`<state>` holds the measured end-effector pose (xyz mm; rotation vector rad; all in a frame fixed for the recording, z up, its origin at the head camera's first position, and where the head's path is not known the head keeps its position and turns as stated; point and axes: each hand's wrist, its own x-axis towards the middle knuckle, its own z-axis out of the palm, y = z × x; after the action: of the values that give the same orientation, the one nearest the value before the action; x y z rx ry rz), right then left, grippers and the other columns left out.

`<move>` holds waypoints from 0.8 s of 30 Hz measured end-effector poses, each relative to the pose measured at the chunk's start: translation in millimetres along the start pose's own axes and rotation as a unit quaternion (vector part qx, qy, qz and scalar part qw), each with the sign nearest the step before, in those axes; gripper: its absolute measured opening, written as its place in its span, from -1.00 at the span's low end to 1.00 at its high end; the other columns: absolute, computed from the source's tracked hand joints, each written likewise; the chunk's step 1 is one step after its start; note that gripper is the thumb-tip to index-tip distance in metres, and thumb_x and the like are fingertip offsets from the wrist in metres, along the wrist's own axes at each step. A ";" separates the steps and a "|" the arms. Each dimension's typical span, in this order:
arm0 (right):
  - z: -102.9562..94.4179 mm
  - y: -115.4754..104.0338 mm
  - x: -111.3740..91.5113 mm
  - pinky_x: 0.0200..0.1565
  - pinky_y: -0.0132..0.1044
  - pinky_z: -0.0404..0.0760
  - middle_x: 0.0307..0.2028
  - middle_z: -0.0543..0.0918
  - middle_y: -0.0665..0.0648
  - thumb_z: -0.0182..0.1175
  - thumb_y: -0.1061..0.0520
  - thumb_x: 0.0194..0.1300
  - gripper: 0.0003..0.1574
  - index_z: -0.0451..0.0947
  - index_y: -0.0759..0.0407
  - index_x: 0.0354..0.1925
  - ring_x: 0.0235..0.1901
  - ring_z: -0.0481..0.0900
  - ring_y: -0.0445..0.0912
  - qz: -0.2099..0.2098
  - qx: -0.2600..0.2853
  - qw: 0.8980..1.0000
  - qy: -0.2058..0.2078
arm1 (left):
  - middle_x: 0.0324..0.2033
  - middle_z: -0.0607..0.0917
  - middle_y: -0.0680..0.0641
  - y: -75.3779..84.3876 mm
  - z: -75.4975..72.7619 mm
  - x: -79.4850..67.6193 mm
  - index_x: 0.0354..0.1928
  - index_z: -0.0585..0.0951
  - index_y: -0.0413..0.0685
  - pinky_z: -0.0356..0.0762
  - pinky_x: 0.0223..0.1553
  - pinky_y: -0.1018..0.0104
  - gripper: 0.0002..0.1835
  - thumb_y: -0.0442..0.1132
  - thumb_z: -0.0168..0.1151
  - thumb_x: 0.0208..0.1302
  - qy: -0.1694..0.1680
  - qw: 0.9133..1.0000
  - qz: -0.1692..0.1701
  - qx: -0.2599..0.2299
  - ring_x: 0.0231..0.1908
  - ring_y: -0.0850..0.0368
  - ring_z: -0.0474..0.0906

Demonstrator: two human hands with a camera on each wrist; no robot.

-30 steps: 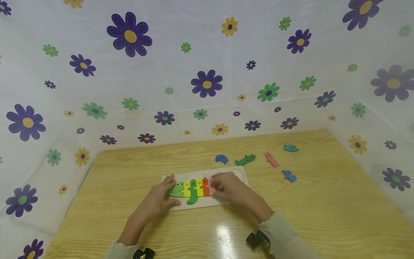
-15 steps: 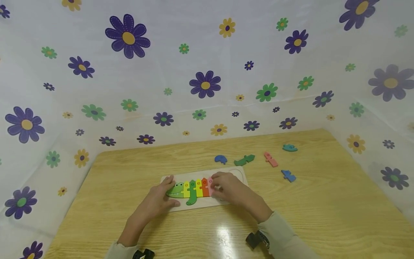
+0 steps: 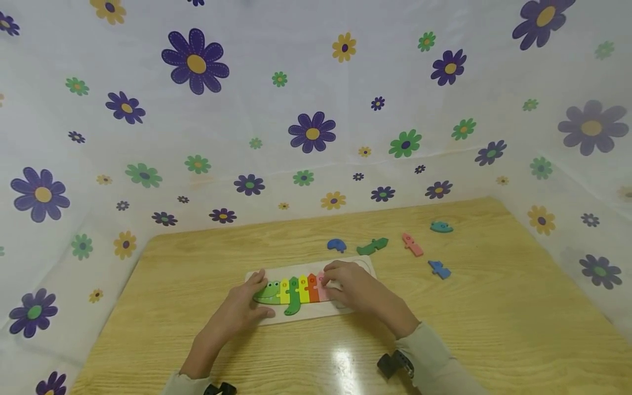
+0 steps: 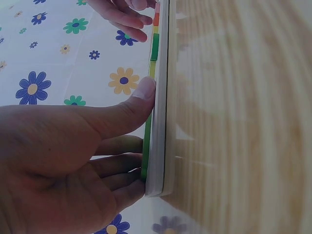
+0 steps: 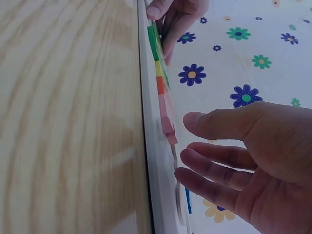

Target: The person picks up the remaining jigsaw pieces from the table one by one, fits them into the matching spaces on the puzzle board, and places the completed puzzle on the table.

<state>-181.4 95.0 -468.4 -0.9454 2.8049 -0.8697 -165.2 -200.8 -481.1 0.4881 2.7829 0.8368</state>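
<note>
A light wooden puzzle board (image 3: 316, 315) lies on the table with a crocodile picture partly filled in. From left to right it bears a green head (image 3: 267, 293), a yellow piece, a green piece with a leg (image 3: 293, 304), another yellow piece, an orange piece (image 3: 312, 289) and a pink piece (image 3: 322, 292). My left hand (image 3: 240, 305) holds the board's left end, thumb at the near edge and fingers around the head. My right hand (image 3: 351, 286) hovers at the pink piece. In the right wrist view its thumb and loosely bent fingers (image 5: 214, 175) stand apart, pinching nothing.
Behind the board lie a blue rounded piece (image 3: 337, 245) and a dark green piece (image 3: 372, 246). Farther right are a coral piece (image 3: 412, 245), a blue piece (image 3: 439, 269) and a teal piece (image 3: 441, 226). A flower-patterned sheet (image 3: 276, 115) encloses the wooden table (image 3: 197, 258).
The head view has shifted slightly. Both hands stay at nearly the same places on and over the board, and the loose pieces have not moved.
</note>
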 end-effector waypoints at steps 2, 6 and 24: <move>-2.0 0.7 -0.2 0.24 0.00 0.59 0.11 0.69 0.22 0.37 0.16 0.38 -0.83 0.76 0.20 -0.10 0.15 0.63 0.12 0.012 -0.010 1.000 -0.003 | 0.52 0.18 -0.33 -0.3 0.2 0.1 0.44 0.36 -0.40 0.07 0.48 -0.22 -0.17 -0.20 0.51 0.21 0.000 1.000 0.003 -0.002 0.53 -0.29 0.05; -6.8 3.3 -1.4 0.28 0.01 0.56 0.14 0.67 0.21 0.37 0.17 0.38 -0.80 0.76 0.18 -0.06 0.20 0.60 0.12 0.039 -0.026 0.999 -0.007 | 0.52 0.20 -0.34 -0.3 0.2 0.4 0.43 0.37 -0.41 0.08 0.48 -0.25 -0.17 -0.21 0.52 0.20 0.001 1.000 0.004 -0.002 0.52 -0.29 0.06; -29.6 18.8 -11.2 0.34 0.11 0.47 0.22 0.62 0.27 0.41 0.25 0.31 -0.70 0.72 0.20 0.02 0.30 0.51 0.18 0.068 -0.018 0.997 0.018 | 0.53 0.19 -0.31 2.2 -0.1 1.2 0.44 0.36 -0.38 0.09 0.49 -0.16 -0.17 -0.21 0.52 0.20 0.003 1.000 -0.005 -0.001 0.53 -0.26 0.06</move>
<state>-189.1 128.4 -454.9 -0.7385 2.8832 -0.8291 -165.7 -198.7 -479.9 0.4702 2.7882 0.8407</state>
